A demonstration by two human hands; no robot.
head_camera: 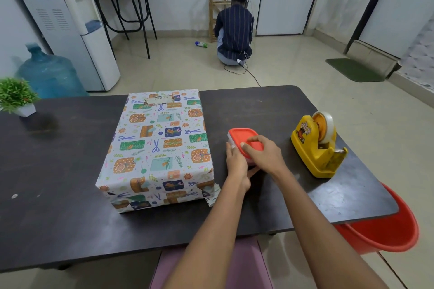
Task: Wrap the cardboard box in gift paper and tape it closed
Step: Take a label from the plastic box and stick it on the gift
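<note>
The box (157, 148) lies on the dark table (58, 171), fully covered in white gift paper printed with presents and scissors. A small paper flap sticks out at its near right corner (212, 197). To its right stands a small clear container with a red lid (242, 138). My left hand (236, 164) grips the container's left side. My right hand (263, 155) lies on top of the lid with its fingers curled over the near edge. A yellow tape dispenser (315, 148) with a roll of tape stands further right.
A small potted plant (16, 96) sits at the table's far left corner. A red bucket (385, 227) stands on the floor by the table's right edge. Beyond the table are a water jug (49, 73), a water dispenser (77, 26) and a crouching person (234, 28).
</note>
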